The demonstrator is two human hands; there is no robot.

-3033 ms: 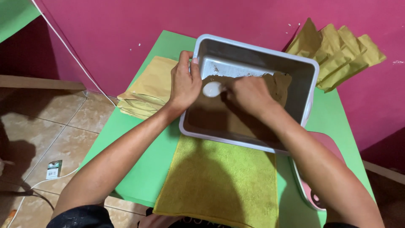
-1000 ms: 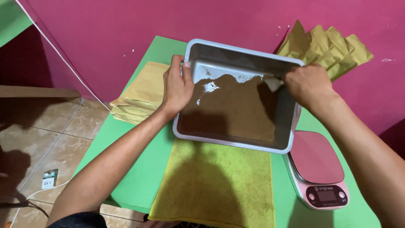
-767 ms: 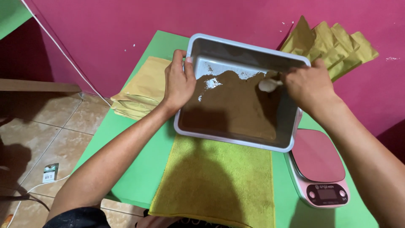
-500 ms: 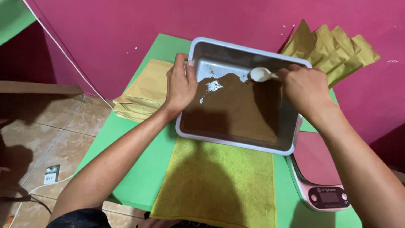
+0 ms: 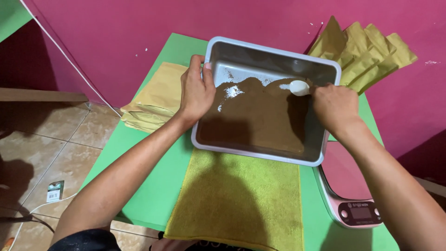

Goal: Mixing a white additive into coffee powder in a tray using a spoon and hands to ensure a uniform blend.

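stack of flat tan paper bags (image 5: 155, 100) lies at far left | left hand (image 5: 197, 90) is clamped on near-left rim of grey rectangular metal tray (image 5: 272, 53), long axis left-right, brown powder (image 5: 262, 118) heaped inside | small white plastic spoon (image 5: 298, 87), bowl pointing left, is pinched in closed right hand (image 5: 334, 107) | pink kitchen scale (image 5: 348, 188) sits at right

Spoon (image 5: 298, 87): only the white bowl shows, handle hidden inside the right hand (image 5: 333, 106). Left hand (image 5: 197, 90) covers part of the tray (image 5: 274, 52) rim; fingertips behind the wall can't be seen. Pink scale (image 5: 349, 193): top tucked under the tray, display too small to read. Yellow towel (image 5: 241, 200) cut off at bottom edge. Counter (image 5: 153, 186) near edge out of frame. Bag stack (image 5: 153, 100) partly behind the left wrist.
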